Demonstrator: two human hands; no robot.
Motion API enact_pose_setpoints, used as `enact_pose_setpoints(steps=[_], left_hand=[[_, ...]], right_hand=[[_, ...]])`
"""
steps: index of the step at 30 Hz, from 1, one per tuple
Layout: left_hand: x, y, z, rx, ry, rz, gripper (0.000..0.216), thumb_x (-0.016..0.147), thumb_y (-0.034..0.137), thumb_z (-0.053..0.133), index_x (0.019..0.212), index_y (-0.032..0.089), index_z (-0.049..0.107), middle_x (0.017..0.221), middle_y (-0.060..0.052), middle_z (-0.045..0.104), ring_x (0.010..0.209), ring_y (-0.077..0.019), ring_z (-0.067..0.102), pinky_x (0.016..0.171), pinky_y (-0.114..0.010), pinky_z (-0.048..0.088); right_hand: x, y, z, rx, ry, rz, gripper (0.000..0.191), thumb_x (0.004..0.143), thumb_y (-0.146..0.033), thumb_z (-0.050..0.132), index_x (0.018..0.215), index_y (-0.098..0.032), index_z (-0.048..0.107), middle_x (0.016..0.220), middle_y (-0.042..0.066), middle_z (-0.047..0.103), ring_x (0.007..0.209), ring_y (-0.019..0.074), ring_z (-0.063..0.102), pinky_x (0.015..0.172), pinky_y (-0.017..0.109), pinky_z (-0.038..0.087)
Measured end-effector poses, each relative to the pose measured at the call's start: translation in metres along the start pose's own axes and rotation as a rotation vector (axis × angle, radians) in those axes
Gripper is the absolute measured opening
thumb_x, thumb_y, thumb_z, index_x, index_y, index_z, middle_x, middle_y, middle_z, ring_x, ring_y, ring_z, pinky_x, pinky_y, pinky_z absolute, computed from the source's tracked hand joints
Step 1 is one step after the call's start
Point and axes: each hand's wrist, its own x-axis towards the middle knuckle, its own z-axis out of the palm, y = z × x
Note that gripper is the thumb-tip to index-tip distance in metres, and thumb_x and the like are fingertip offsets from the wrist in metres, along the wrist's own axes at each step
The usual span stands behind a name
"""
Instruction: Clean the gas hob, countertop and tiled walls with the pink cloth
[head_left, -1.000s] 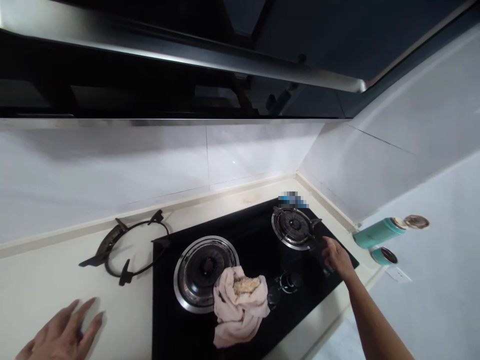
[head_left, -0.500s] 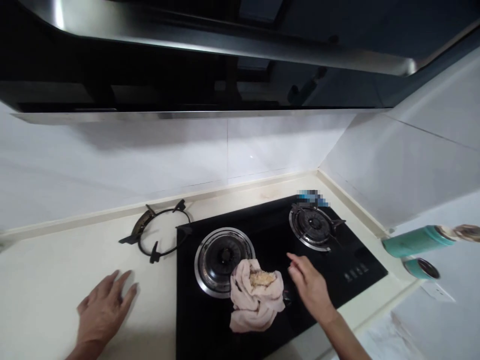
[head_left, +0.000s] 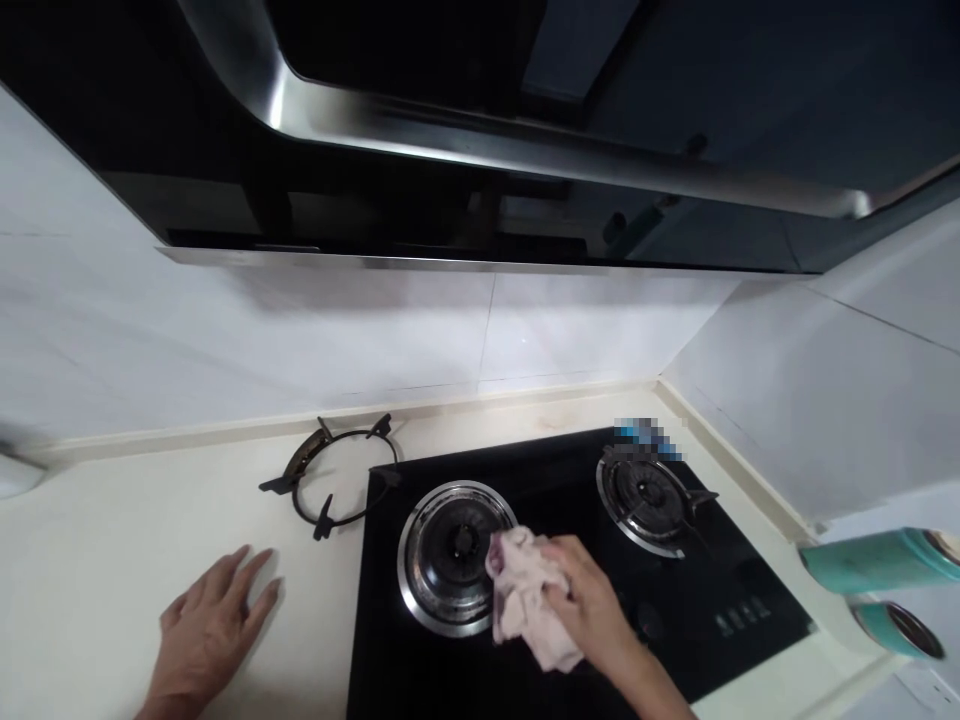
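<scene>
My right hand (head_left: 585, 600) grips a crumpled pale pink cloth (head_left: 529, 605) over the black glass gas stove (head_left: 547, 480). The cloth's left edge overlaps the rim of the left burner (head_left: 457, 555), whose metal ring and dark centre are bare of a grate. My left hand (head_left: 214, 625) lies with fingers spread on the cream countertop (head_left: 97, 560), left of the stove. Beyond it, a black round pan support (head_left: 337, 480) rests on the counter, its right side reaching the stove's corner.
The right burner (head_left: 645, 495) has its support in place. Behind it lies a blurred blue item (head_left: 649, 437). Two green cylindrical containers (head_left: 877, 560) stand at the right edge. A dark range hood (head_left: 450, 220) hangs low above the stove.
My right hand has moved left and closed on the cloth, which is now bunched, its yellowish patch out of sight. My left hand stays on the counter. The view has shifted slightly.
</scene>
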Motion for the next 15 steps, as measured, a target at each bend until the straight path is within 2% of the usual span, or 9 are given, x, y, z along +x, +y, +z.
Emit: enact_pose_setpoints(steps=[2,4,8,10,11,13,15], left_hand=[[0.000,-0.002,0.001,-0.005,-0.007,-0.007,0.060,0.101,0.051,0.035,0.147,0.024,0.063,0.157,-0.016,0.057,0.149,-0.0348,0.046,0.120,-0.060,0.034],[0.000,-0.003,0.002,0.001,-0.015,-0.016,0.062,0.101,0.053,0.034,0.148,0.024,0.062,0.158,-0.015,0.056,0.149,-0.0347,0.045,0.120,-0.060,0.034],[-0.002,-0.006,0.004,0.019,-0.002,-0.004,0.066,0.101,0.055,0.030,0.147,0.023,0.063,0.159,-0.015,0.055,0.148,-0.0364,0.047,0.119,-0.060,0.036],[-0.002,-0.007,0.005,0.016,0.008,0.000,0.066,0.101,0.056,0.030,0.146,0.023,0.064,0.158,-0.016,0.055,0.147,-0.0369,0.047,0.118,-0.060,0.036],[-0.002,-0.008,0.006,0.016,0.011,-0.001,0.066,0.101,0.056,0.031,0.146,0.023,0.064,0.158,-0.015,0.056,0.147,-0.0368,0.048,0.118,-0.060,0.037],[-0.002,-0.009,0.008,0.019,0.012,-0.001,0.065,0.100,0.056,0.032,0.146,0.023,0.064,0.158,-0.015,0.056,0.145,-0.0367,0.049,0.118,-0.059,0.037],[-0.002,-0.011,0.010,0.025,0.009,-0.005,0.065,0.100,0.056,0.033,0.147,0.023,0.064,0.159,-0.015,0.055,0.144,-0.0363,0.050,0.118,-0.059,0.037]], right_hand=[[0.033,0.005,-0.024,0.073,0.153,0.018,0.036,0.090,-0.027,0.053,0.123,-0.026,0.066,0.119,0.009,0.067,0.112,0.0251,0.066,0.097,0.037,0.056],[0.071,0.013,-0.050,0.079,0.318,0.072,0.037,0.092,-0.039,0.056,0.126,-0.023,0.063,0.120,0.011,0.066,0.110,0.0261,0.066,0.096,0.038,0.055],[0.154,0.051,-0.104,-0.060,0.611,0.172,0.057,0.089,-0.054,0.056,0.132,-0.016,0.057,0.116,0.014,0.065,0.097,0.0276,0.063,0.092,0.044,0.054],[0.188,0.076,-0.124,-0.191,0.691,0.207,0.065,0.089,-0.052,0.054,0.139,-0.011,0.052,0.120,0.019,0.063,0.100,0.0295,0.063,0.095,0.046,0.053],[0.201,0.089,-0.131,-0.277,0.675,0.245,0.069,0.090,-0.049,0.052,0.146,-0.008,0.047,0.126,0.022,0.061,0.104,0.0308,0.063,0.097,0.047,0.052],[0.219,0.111,-0.138,-0.466,0.542,0.365,0.074,0.095,-0.043,0.045,0.157,-0.005,0.034,0.137,0.030,0.054,0.111,0.0341,0.065,0.097,0.050,0.052],[0.226,0.129,-0.137,-0.608,0.352,0.459,0.068,0.099,-0.040,0.040,0.158,-0.006,0.036,0.137,0.032,0.055,0.111,0.0368,0.067,0.095,0.055,0.052]])
